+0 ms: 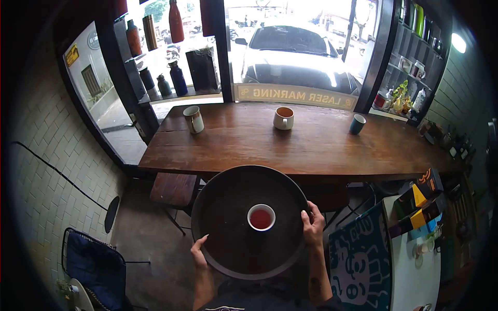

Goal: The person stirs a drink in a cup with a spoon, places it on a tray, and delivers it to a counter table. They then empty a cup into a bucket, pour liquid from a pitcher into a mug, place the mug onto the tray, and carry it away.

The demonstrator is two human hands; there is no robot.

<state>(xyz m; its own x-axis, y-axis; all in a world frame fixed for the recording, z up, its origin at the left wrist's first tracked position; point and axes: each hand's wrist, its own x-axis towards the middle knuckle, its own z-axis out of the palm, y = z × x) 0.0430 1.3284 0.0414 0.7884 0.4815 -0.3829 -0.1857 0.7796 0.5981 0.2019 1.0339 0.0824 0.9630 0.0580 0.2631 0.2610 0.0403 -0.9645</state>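
Observation:
Between my two hands I hold a round black serving tray (228, 249) in front of my body. My left hand (198, 252) grips its lower left rim, thumb on top. On the right rim my right hand (313, 226) is closed the same way; the fingers under the tray are hidden. One white cup (261, 217) with red liquid stands upright on the tray, right of its middle. Beyond the tray, a tall mug (193, 120), a wide white mug (284, 118) and a small blue cup (357, 124) stand on the wooden table (233, 150).
The table's near edge lies just past the tray, with a stool (174, 189) below it. A blue chair (97, 269) is at the lower left. To the right is a white counter (415, 264) with boxes (423, 199). Bottles (177, 78) line the window shelf.

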